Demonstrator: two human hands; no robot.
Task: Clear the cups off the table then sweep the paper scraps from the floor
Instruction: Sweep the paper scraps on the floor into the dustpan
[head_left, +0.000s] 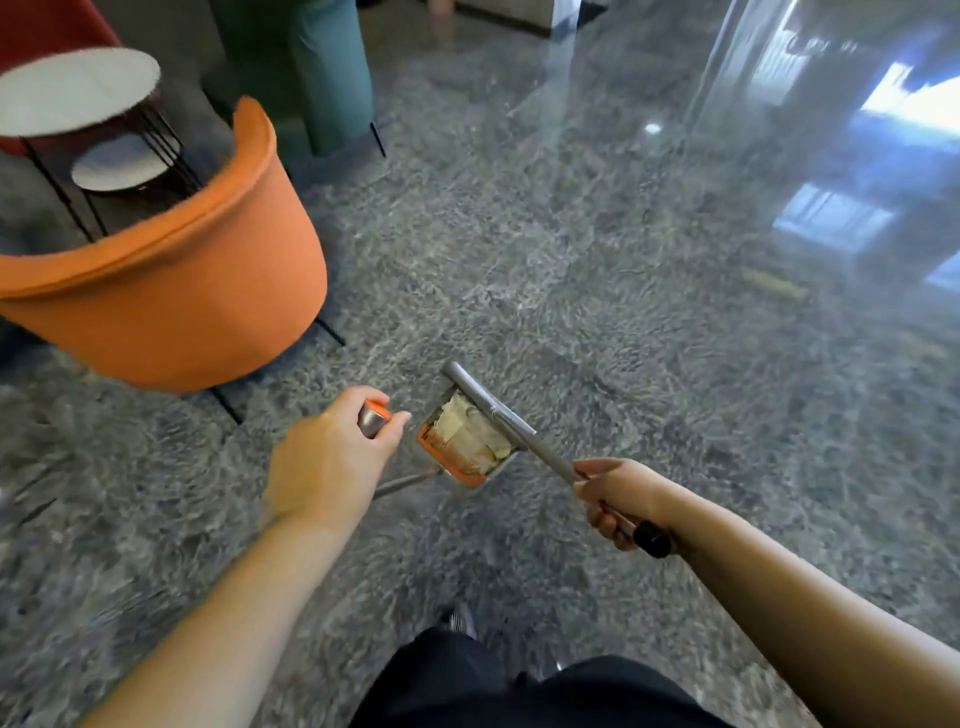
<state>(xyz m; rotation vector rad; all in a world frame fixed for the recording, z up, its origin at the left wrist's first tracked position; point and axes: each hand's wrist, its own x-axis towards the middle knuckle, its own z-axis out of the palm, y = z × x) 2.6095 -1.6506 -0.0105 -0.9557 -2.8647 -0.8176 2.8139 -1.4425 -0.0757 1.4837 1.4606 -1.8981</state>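
My left hand (332, 457) grips the orange-capped top of a long dustpan handle (375, 415). The dustpan (457, 457), grey with an orange lip, hangs just above the grey speckled floor and holds a heap of pale paper scraps (470, 431). My right hand (618, 499) grips a grey metal broom handle (498, 415) near its black end; the shaft crosses over the dustpan's far side. The broom head is hidden. The round white table (78, 88) at the top left has no cups on it.
An orange tub chair (171, 280) with thin black legs stands at the left, close to the dustpan. A lower round shelf (122, 163) sits under the table. A person's teal trouser legs (322, 73) stand behind the chair. Glossy floor stretches to the right.
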